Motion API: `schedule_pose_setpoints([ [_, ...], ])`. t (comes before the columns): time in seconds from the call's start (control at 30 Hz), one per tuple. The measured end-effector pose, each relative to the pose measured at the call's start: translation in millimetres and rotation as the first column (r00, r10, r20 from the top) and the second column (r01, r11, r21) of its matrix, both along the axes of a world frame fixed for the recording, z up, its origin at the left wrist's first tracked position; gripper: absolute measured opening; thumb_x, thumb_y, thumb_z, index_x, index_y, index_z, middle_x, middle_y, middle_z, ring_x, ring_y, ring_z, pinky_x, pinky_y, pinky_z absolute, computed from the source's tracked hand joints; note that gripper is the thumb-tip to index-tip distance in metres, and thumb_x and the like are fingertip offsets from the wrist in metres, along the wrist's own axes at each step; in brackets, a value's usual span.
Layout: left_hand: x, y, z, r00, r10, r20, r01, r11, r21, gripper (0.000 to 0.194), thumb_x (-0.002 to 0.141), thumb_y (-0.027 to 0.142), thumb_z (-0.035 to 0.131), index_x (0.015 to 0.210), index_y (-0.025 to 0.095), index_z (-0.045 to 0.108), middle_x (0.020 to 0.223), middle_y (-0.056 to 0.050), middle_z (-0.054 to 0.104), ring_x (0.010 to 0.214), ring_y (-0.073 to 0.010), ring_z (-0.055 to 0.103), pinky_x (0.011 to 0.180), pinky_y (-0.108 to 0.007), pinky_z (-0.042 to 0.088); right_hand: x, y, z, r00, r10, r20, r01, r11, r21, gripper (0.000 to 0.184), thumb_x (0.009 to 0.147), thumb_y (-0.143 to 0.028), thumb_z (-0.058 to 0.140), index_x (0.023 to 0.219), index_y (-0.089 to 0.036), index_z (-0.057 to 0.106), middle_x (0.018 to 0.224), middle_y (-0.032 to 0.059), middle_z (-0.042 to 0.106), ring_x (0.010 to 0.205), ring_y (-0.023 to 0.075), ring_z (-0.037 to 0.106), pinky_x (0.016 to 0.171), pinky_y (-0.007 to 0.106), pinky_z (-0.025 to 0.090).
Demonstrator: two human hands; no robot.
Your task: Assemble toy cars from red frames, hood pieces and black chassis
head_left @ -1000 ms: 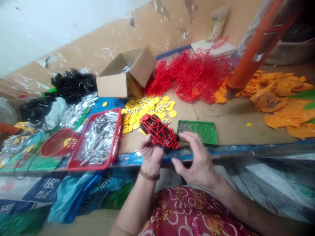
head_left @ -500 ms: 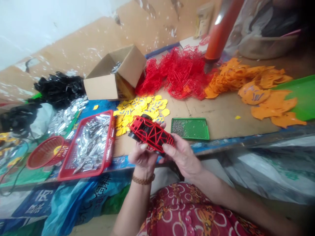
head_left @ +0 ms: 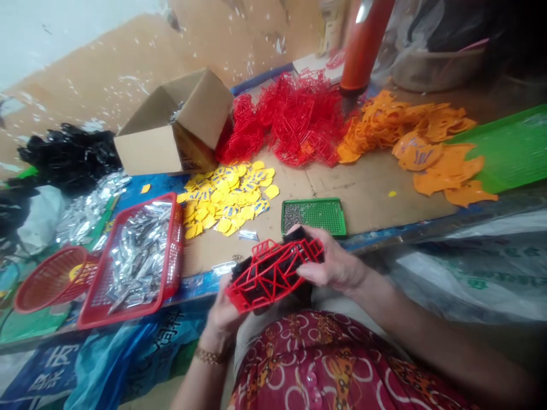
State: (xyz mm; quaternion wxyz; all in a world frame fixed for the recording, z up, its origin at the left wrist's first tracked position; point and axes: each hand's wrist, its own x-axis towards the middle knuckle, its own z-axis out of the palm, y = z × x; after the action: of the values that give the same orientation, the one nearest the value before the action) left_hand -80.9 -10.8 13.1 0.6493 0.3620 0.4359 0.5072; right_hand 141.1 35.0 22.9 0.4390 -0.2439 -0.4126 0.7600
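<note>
A red lattice toy car frame point(head_left: 273, 273) with a black part inside it is held over my lap, just in front of the table's blue edge. My left hand point(head_left: 224, 316) grips its lower left end from below, fingers curled round it. My right hand point(head_left: 337, 265) clasps its upper right end, thumb and fingers pressed on the frame. A small green tray point(head_left: 314, 215) with tiny dark pieces lies on the table just beyond my right hand. Yellow stickers point(head_left: 226, 196) are scattered to the left of that tray.
A red basket of silver parts point(head_left: 139, 259) and a round red basket point(head_left: 51, 279) sit at the left. Behind are a cardboard box point(head_left: 175, 128), a heap of red frames point(head_left: 290, 117), orange pieces point(head_left: 427, 148), black parts point(head_left: 68, 156), an orange pole point(head_left: 363, 40) and a green tray point(head_left: 508, 148).
The red frame has come down from above the table edge toward my lap and tilted the other way. Both hands shifted their grip to its ends. The camera view turned right and down.
</note>
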Motion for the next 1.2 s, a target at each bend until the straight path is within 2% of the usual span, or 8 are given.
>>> schedule_pose_setpoints([
  [0.17,-35.3,31.4,33.7,0.959,-0.251,-0.129,0.271,0.948,0.168,0.061,0.069,0.052,0.078,0.12,0.019,0.071,0.131,-0.018,0.066,0.125,-0.0411,0.059,0.105,-0.054,0.047,4.6,6.5,9.1,0.954,0.158,0.255,-0.183,0.98,0.076,0.034,0.057,-0.023,0.079,0.084,-0.017,0.058,0.074,-0.0043,0.057,0.063,0.0083,0.049,0.055,0.021,0.041],
  [0.33,4.5,53.0,46.5,0.751,-0.641,-0.159,0.655,0.754,0.054,0.087,0.05,0.028,0.093,0.131,0.021,0.063,0.125,-0.014,0.068,0.119,-0.0358,0.062,0.105,-0.044,0.046,0.2,13.6,11.1,0.945,0.215,0.248,-0.262,0.949,0.177,0.044,0.058,-0.024,0.08,0.098,-0.017,0.062,0.091,0.0011,0.067,0.084,0.0151,0.061,0.078,0.031,0.053],
  [0.47,27.8,38.6,36.3,0.771,-0.636,0.03,0.636,0.767,-0.085,0.072,0.066,0.033,0.082,0.132,0.018,0.06,0.113,-0.011,0.071,0.104,-0.0289,0.066,0.084,-0.032,0.053,4.8,14.9,8.8,0.898,0.31,0.312,-0.353,0.931,0.093,0.038,0.059,-0.027,0.081,0.09,-0.015,0.063,0.086,0.0013,0.067,0.08,0.0136,0.061,0.073,0.027,0.052],
  [0.63,36.6,7.7,22.2,0.875,-0.482,-0.033,0.473,0.869,-0.143,0.049,0.071,0.032,0.078,0.117,0.017,0.067,0.099,-0.007,0.072,0.092,-0.0221,0.065,0.074,-0.026,0.052,13.4,12.0,3.5,0.876,0.316,0.364,-0.367,0.927,0.079,0.032,0.061,-0.027,0.076,0.088,-0.015,0.062,0.085,0.0009,0.068,0.077,0.0125,0.062,0.071,0.026,0.051],
  [0.8,47.8,-9.9,11.9,0.981,-0.181,0.069,0.193,0.936,-0.294,0.043,0.07,0.032,0.081,0.107,0.017,0.066,0.087,-0.003,0.069,0.069,-0.0134,0.063,0.065,-0.023,0.052,20.9,-2.0,0.2,0.771,-0.085,0.631,-0.13,0.949,0.287,0.063,0.066,-0.032,0.075,0.123,-0.018,0.052,0.107,0.0085,0.07,0.07,0.0137,0.064,0.055,0.028,0.053],
  [0.9,53.3,-14.0,7.4,0.996,-0.044,0.078,0.069,0.928,-0.365,0.046,0.068,0.03,0.082,0.109,0.017,0.066,0.089,-0.004,0.07,0.073,-0.0155,0.065,0.069,-0.026,0.054,18.4,-17.9,-2.6,0.678,-0.493,0.546,-0.056,0.705,0.707,0.077,0.065,-0.039,0.077,0.132,-0.015,0.049,0.124,0.0155,0.063,0.107,0.0271,0.064,0.084,0.044,0.06],
  [1.0,58.4,-17.7,4.4,0.998,0.006,0.069,0.016,0.949,-0.314,0.04,0.068,0.028,0.082,0.104,0.018,0.068,0.087,-0.002,0.069,0.073,-0.0136,0.063,0.071,-0.025,0.054,8.9,-33.5,-9.7,0.678,-0.611,0.409,-0.109,0.467,0.878,0.089,0.066,-0.046,0.075,0.141,-0.01,0.041,0.133,0.0195,0.057,0.129,0.0328,0.052,0.11,0.053,0.047],
  [1.2,59.9,-34.0,-2.8,0.996,-0.085,-0.012,0.082,0.984,-0.157,0.033,0.072,0.032,0.081,0.101,0.019,0.071,0.095,-0.002,0.069,0.084,-0.0166,0.061,0.081,-0.029,0.053,-0.9,-52.3,-31.0,0.643,-0.622,0.448,-0.21,0.419,0.883,0.102,0.068,-0.059,0.066,0.147,-0.004,0.033,0.142,0.0237,0.05,0.137,0.0377,0.044,0.116,0.06,0.037],
])
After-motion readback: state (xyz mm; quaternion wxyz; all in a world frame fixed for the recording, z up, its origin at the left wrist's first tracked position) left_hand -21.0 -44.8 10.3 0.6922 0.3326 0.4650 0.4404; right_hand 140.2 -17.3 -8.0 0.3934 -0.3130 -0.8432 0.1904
